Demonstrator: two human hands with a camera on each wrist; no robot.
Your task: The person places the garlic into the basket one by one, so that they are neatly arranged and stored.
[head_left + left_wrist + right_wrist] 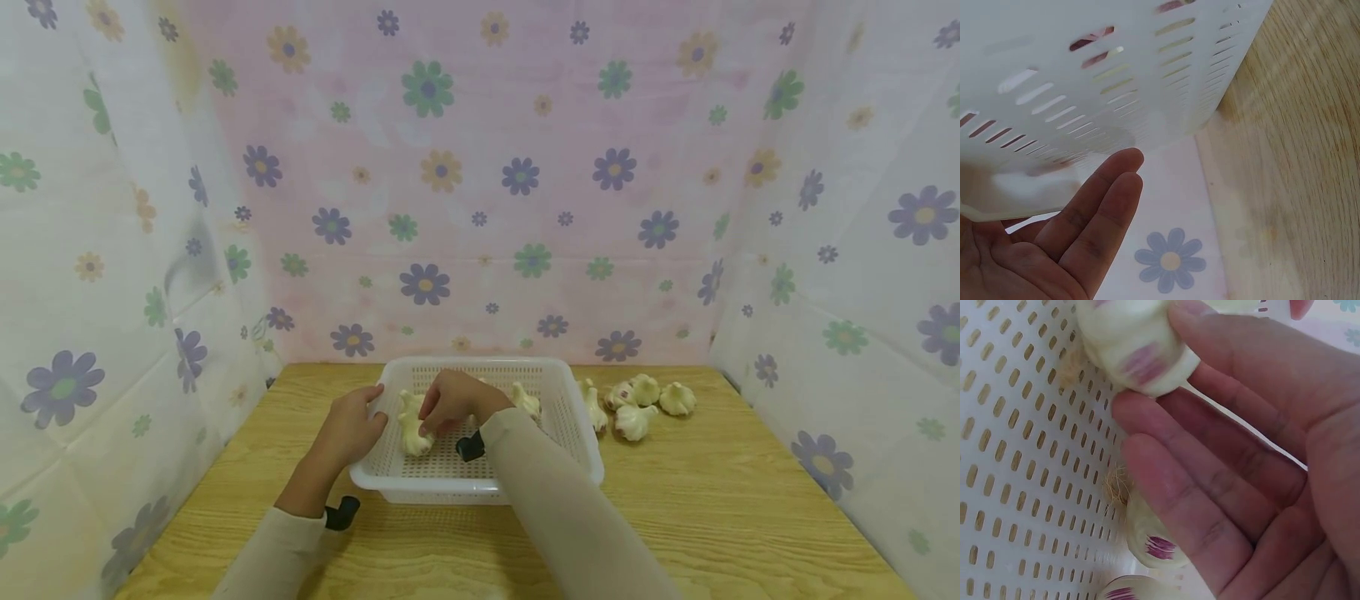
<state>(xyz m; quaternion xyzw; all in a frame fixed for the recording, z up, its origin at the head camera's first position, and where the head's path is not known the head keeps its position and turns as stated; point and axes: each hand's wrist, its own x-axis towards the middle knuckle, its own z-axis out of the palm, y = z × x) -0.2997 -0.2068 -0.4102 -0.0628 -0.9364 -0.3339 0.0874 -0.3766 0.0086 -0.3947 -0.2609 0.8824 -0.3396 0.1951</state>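
Head view: white slotted basket (435, 485) on the tabletop (712, 517), up near the back edge, slightly left of midway between the left and right edges. Left hand (351, 429) at the basket's left rim, thumb over it, grip closed on the rim. Right hand (463, 396) is inside the basket, left half, grip pinching a garlic bulb (415, 438) between thumb and fingertips. Another bulb (527, 400) sits in the basket toward its back right corner. Five loose bulbs (633, 423) on the tabletop right of the basket, bunched near the back edge, toward the back right corner; the leftmost is just beside the basket wall. Black wrist mounts (470, 447) on both arms, light sleeves (558, 496) behind them. Flowered cloth (480, 200) hangs behind the back edge and along both sides.

Left wrist: two left-hand fingers (1107, 215) stretch out straight along the outside of the basket, below the rim. Bits of colour show through the slots; probably bulbs or fingers, too obscured to call.

Right wrist: thumb on one side of the pinched bulb, fingertips on the other, purple patch facing the camera. Two more bulbs lie beyond the lower fingers, one with stringy roots (1117, 486) showing.
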